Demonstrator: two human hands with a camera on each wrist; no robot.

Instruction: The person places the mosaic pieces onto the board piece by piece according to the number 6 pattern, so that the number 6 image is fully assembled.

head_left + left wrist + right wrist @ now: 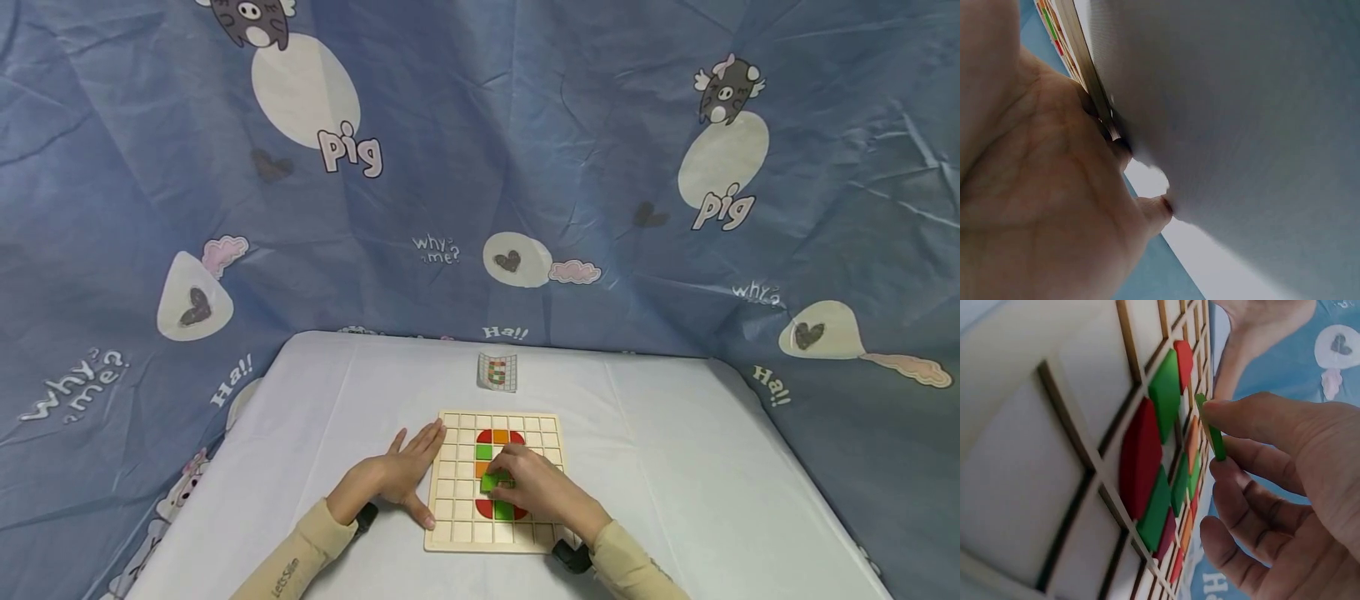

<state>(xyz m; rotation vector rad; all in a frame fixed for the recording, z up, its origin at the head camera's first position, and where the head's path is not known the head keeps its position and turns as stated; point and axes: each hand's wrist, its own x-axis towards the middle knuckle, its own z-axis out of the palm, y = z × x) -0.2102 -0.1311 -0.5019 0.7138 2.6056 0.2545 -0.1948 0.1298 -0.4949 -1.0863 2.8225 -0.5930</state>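
A wooden grid board [450, 537] lies on the white table, with red, orange and green tiles set in some of its squares. Between thumb and fingertips, my right hand [536, 482] pinches a green square tile [489, 483] over the board's middle. In the right wrist view that green tile [1211, 428] is tilted and apart from the board. My left hand [401, 475] rests at the board's left edge, fingers spread and straight, thumb near the lower left corner. Part of the tile pattern is hidden under my right hand.
A small pattern card [497, 372] showing a grid with coloured shapes lies behind the board. White cloth covers the table [360, 392]. A blue printed curtain [465, 167] hangs behind and along the sides.
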